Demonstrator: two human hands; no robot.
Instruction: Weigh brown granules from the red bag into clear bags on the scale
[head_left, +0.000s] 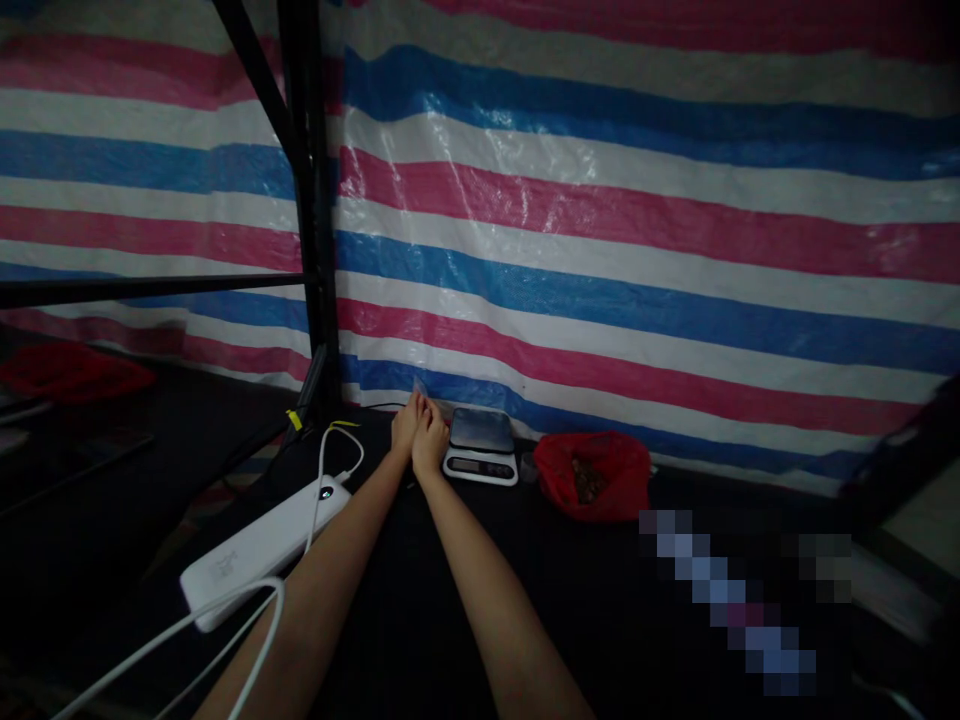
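meeting beside a scale, the left hand and right hand are held together.
the fingers are bunched; a translucent piece is seen at their tips, but whether it is gripped cannot be told. the scale is set just right of the right hand, followed by a red bag; a white power bank is placed by the left forearm.

Head-worn view from behind and above both hands, forward and down toward striped sheeting
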